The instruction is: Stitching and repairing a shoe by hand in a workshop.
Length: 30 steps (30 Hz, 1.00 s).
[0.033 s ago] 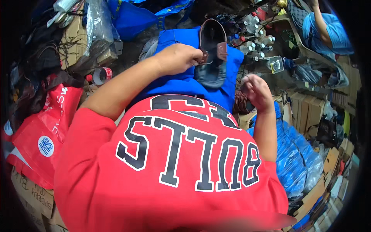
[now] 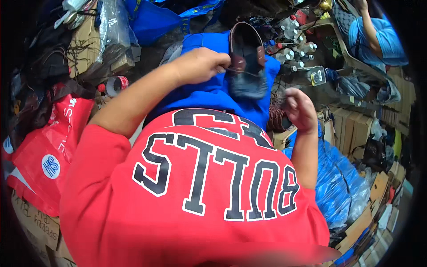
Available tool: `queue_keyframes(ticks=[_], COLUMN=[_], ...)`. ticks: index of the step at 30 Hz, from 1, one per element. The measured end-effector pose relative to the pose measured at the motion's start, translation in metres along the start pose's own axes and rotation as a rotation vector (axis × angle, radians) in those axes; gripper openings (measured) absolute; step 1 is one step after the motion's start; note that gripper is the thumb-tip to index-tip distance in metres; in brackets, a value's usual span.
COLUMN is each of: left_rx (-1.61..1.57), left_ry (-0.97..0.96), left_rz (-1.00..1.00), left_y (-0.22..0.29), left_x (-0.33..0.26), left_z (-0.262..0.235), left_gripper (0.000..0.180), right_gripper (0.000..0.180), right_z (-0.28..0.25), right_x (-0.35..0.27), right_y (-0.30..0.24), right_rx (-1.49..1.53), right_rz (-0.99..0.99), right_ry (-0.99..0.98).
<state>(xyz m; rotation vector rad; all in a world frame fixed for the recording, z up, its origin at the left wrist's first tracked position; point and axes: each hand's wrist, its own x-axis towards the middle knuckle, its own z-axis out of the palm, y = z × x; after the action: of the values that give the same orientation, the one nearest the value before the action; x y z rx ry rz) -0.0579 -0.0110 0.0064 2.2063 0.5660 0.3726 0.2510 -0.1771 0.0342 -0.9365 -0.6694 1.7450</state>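
A dark shoe with brown side flaps and an open top lies over the blue cloth on my lap. At its left edge my left hand is closed in a pinch. A thin cord runs from those fingertips across the shoe. My right hand is raised to the right of the shoe and apart from it. Its fingers are pressed together and a little blurred; what they hold cannot be made out. Below it sits a roundish brown ribbed object.
Several bottles stand at the upper right, near another person's blue-clad arm. Blue plastic sheeting and cardboard lie to the right. On the left are a red bag, a bottle and cardboard pieces.
The shoe has turned slightly and its top shows more openly. My left hand has shifted a little left and up, and my right hand a little right.
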Motion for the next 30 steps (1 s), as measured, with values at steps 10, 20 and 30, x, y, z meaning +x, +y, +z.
queue_keyframes(ticks=[10, 20, 30], left_rx=[0.208, 0.350, 0.270], left_ry=[0.286, 0.165, 0.147], left_rz=[-0.093, -0.058, -0.276], left_y=[0.001, 0.005, 0.013], left_x=[-0.015, -0.042, -0.079], left_z=[-0.051, -0.060, -0.079], left_gripper=[0.016, 0.028, 0.032], right_gripper=[0.016, 0.021, 0.031], right_z=[-0.011, -0.090, -0.124], right_x=[-0.025, -0.128, -0.216], right_y=[-0.026, -0.058, -0.023], right_rx=[0.134, 0.288, 0.495], right_rz=[-0.240, -0.443, -0.571], right_ry=[-0.192, 0.502, 0.952])
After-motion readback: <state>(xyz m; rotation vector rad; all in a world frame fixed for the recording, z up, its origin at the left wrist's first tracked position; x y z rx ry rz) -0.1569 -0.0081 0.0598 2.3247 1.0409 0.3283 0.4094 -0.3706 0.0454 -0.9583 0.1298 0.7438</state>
